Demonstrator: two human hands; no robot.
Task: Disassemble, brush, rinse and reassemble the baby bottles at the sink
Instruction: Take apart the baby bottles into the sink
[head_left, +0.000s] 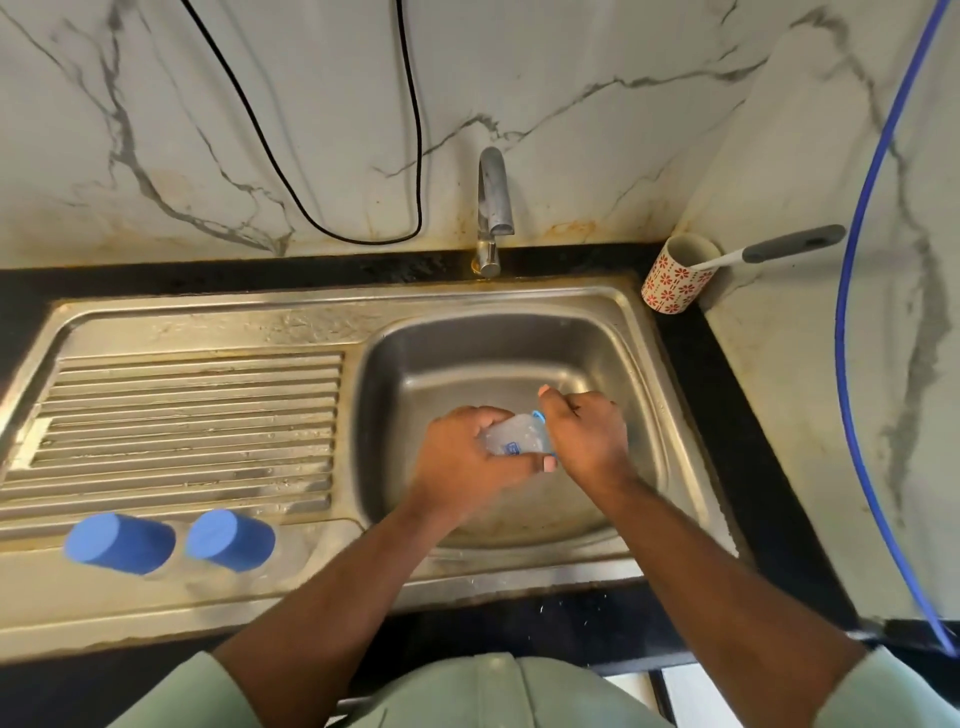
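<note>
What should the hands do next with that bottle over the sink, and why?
Probably twist the blue collar off. The left hand grips the clear bottle and the right hand wraps its top end, over the sink basin; the tap looks dry.

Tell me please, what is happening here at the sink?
A person is working on a clear baby bottle over the sink basin. The left hand holds its body, and the right hand has its grip on the blue ring at the top, probably twisting it. The tap shows no running water. Two more bottles with blue caps stand on the draining board, and a brush waits in a patterned cup in the corner.
</note>
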